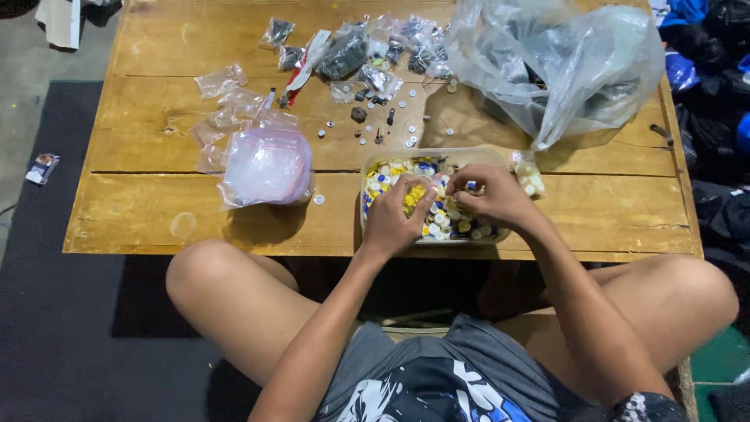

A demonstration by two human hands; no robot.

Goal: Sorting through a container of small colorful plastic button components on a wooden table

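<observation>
While both hands dug into the clear tub (367,168) of coloured caps (391,170), the left hand (396,217) and right hand (494,195) pinched caps with curled fingers, on a low wooden table (156,211) over dark floor (55,328).

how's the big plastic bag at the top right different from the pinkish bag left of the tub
The big plastic bag is clear, crumpled and bulging, with dark things inside; the pinkish bag is smaller, smoother and milky, its contents not visible. The big one sits at the table's far right; the pinkish one lies nearer, beside the tub. Both are thin plastic, resting on the table.
</observation>
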